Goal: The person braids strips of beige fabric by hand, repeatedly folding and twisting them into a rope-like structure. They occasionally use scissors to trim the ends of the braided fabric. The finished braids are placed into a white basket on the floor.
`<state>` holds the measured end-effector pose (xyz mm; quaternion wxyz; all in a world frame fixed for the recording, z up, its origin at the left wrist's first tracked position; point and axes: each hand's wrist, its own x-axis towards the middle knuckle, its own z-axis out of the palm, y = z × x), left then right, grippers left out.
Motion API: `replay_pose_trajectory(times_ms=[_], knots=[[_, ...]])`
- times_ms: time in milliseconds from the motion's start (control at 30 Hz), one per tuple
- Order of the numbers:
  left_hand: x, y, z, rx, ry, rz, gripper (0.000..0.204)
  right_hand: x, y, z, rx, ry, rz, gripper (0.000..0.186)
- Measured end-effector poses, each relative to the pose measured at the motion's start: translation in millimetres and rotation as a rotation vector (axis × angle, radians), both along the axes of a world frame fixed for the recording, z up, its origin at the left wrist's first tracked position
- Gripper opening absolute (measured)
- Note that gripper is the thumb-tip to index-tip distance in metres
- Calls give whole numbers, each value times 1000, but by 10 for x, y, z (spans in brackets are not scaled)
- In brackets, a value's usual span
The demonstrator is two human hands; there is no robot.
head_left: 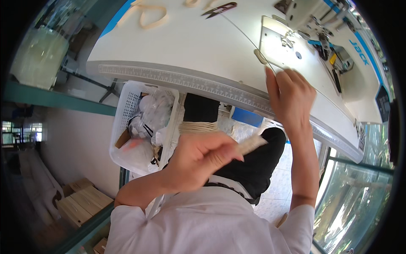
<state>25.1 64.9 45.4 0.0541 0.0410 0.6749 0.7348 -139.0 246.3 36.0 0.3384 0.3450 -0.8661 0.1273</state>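
Note:
My left hand [203, 161] is closed above my lap. Between its thumb and fingers is a short cream fabric strip [252, 144], its free end pointing right and smeared by motion. My right hand [292, 95] is raised over the front edge of the white sewing table [177, 46], fingers curled and thumb pointing up. Whatever it may be pinching is too small to make out. A thin dark line runs from its fingertips across the tabletop toward the thread snips [220, 10]. Over my left thigh hangs a bundle of cream strips [198, 127].
A sewing machine [355, 63] with a lit needle plate [281, 42] stands at the right. Loose cream bands [152, 23] lie at the far left of the table. A ruler strip [182, 82] follows its front edge. Below, a white basket [127, 106] holds plastic bags.

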Motion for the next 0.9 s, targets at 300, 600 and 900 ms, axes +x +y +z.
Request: replay_pose_trajectory(times_ms=[300,600,900], knots=[[-112,170,-318,185,-216,-56,33,954,381,-259,-1124,-1503,460,46],[34,194,-677,-282,-270,-329,28,1113,869,-1106,-1357,-933,-419,41],[293,-370,-778,-578,-281,-543,27,950,2822,-2492,-676,-494,-933,45]])
